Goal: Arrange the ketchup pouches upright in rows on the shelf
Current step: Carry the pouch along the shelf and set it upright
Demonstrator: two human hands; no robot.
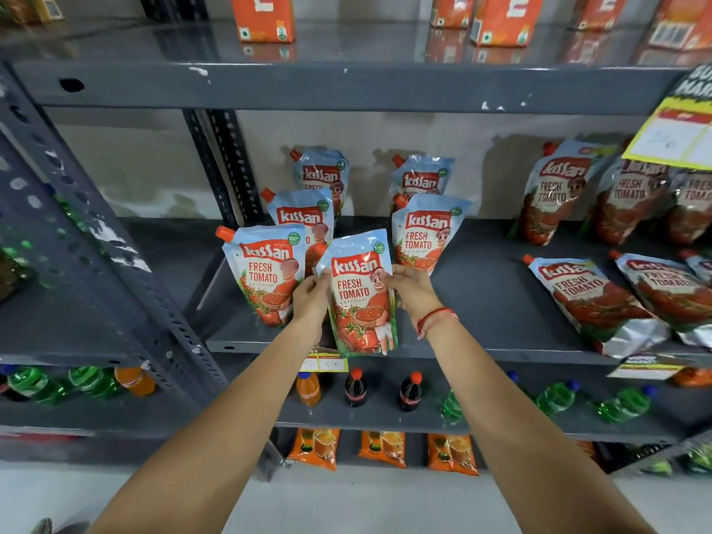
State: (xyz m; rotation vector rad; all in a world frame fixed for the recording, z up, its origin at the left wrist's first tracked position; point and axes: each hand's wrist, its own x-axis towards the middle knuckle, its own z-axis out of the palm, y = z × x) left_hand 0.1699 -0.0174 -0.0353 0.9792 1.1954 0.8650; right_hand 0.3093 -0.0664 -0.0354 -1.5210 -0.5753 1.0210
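Red ketchup pouch (360, 298) stands at the shelf (481, 302) front edge, gripped at its sides by left hand (311, 298) and right hand (410, 292). Beyond the fingers, five pouches already stand in two rows; to their right, several lie flat, seemingly still unsorted.

The held pouch (360, 294) covers the fingers of both the left hand (311, 298) and the right hand (410, 291) behind it, and its spout cannot be seen. It also hides the lower part of the middle pouch (304, 221) in the left row. The rear pouch (420, 179) in the right row is half covered by the one ahead. Pouches at the far right (693, 202) are cut by the frame edge and partly masked by a yellow sign (674, 136). The shelf label (325, 364) print is too small to read.
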